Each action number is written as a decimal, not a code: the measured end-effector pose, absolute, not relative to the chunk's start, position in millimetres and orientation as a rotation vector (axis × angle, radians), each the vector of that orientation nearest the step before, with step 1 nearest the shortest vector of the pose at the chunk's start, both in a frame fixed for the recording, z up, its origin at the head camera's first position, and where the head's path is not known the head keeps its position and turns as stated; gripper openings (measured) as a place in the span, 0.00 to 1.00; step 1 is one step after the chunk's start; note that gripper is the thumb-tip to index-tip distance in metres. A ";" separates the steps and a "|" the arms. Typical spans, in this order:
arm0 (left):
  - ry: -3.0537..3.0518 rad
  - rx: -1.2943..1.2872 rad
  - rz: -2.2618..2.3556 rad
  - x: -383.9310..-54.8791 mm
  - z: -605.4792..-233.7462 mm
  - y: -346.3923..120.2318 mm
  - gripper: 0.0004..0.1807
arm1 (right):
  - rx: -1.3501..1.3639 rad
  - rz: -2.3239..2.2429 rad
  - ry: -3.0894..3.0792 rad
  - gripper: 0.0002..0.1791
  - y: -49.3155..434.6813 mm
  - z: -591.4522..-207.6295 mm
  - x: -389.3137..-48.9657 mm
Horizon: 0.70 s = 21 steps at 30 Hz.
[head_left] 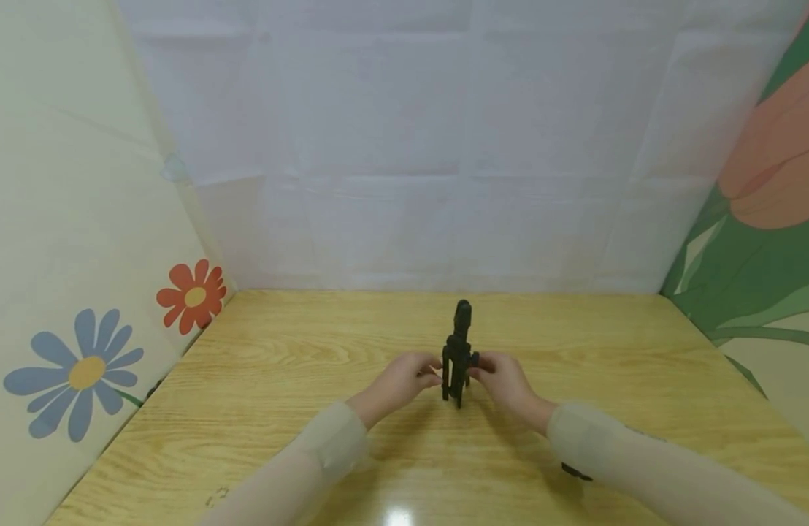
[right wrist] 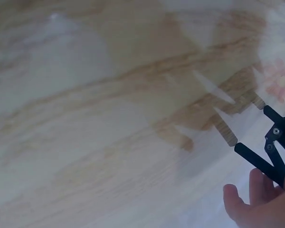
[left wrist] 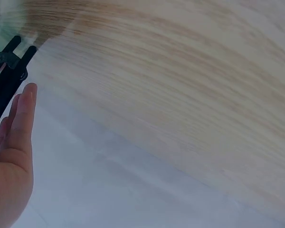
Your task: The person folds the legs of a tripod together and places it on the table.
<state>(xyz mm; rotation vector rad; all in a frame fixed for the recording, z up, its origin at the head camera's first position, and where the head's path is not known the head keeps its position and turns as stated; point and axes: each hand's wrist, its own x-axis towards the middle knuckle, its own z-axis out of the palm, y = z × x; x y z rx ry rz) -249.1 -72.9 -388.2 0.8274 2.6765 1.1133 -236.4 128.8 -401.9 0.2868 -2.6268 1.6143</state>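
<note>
A small black tripod (head_left: 458, 358) is upright over the middle of the table, its legs pointing down and partly spread. On its left is my left hand (head_left: 404, 380), with thumb and fingertips at a leg. In the left wrist view the left hand (left wrist: 14, 156) has long, nearly straight fingers along the tripod (left wrist: 9, 78), and the thumb is mostly cut off. My right hand (head_left: 510, 383) pinches the tripod's right side. The right wrist view shows the right hand (right wrist: 266, 202) with fingers curled at a leg of the tripod (right wrist: 259, 164), near a hinged brace.
The wood-grain table (head_left: 299, 343) runs back to a creased white sheet (head_left: 391, 146). A flower-painted panel (head_left: 82, 219) borders the left side and a green leafy panel (head_left: 766, 277) the right. Light glares on the table near the front edge.
</note>
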 end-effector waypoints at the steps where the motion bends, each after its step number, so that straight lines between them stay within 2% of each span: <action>1: 2.677 0.825 1.114 -248.1 -387.5 -73.7 0.13 | 0.292 1.601 -2.631 0.07 129.0 -401.9 -236.5; 10: 2.694 0.950 1.129 -240.5 -386.3 -75.8 0.10 | 0.378 1.506 -2.621 0.04 133.2 -402.9 -235.8; 21: 2.697 0.878 1.177 -234.1 -387.6 -63.3 0.08 | 0.406 1.394 -2.647 0.02 134.2 -397.6 -226.6</action>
